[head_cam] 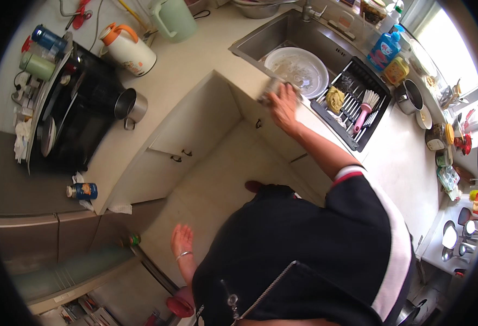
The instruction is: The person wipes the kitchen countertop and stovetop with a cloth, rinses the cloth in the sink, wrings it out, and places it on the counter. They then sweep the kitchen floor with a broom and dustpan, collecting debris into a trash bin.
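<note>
My right hand (283, 106) presses a blurred greyish cloth (268, 90) against the counter's front edge beside the sink. Just beyond it, a white basin (300, 67) with cloudy water stands in the steel sink (249, 45). To the right of that hand, a black drying rack (355, 144) sits over the sink's side; on it are a yellow crumpled cloth (335, 99) and a pink-handled brush (361, 117). My left hand (182, 239), a bracelet at its wrist, hangs above the floor with fingers apart and nothing in it.
On the left counter are an orange-and-white thermos jug (131, 51), a steel mug (135, 105), a black gas stove (82, 110) and a blue bottle (82, 190). Blue soap (385, 49), a pot (409, 97) and several jars line the window side. White cabinets (198, 134) stand below.
</note>
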The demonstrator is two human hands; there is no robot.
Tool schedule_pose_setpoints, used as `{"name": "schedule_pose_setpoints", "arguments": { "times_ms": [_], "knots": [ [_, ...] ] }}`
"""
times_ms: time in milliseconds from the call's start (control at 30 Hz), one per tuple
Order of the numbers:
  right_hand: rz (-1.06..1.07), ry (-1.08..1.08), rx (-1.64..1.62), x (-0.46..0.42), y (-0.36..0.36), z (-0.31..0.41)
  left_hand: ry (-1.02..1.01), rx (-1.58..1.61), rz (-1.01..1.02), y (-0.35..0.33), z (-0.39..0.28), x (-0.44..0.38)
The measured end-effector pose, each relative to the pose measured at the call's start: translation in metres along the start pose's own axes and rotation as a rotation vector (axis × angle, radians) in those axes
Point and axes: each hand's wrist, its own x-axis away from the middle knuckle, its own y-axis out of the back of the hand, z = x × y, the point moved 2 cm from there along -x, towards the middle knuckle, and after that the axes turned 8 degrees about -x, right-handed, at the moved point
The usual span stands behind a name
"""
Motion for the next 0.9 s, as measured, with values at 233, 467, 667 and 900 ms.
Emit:
{"name": "schedule_pose_setpoints", "arguments": {
  "times_ms": [233, 467, 667, 900],
  "knots": [
    [-0.184, -0.366, -0.796, -0.177, -0.033, -0.014, -0.072, -0.083, 0.027, -0.02, -0.023, -0.011],
    [-0.093, -0.906, -1.667, -0.12, 0.042, 0.01, 0.044, 0.132, 0.144, 0.009, 0.018, -0.046],
    [0.191, -1.022, -1.359, -0.018, 0.084, 0.006, 0.297, 0.192, 0.067, 0.029, 0.041, -0.077],
    [-0.124, -0.921, -1.596, 0.011, 0.152, -0.003, 0.234, 0.019, 0.15, -0.034, 0.006, -0.073]
  ]
}}
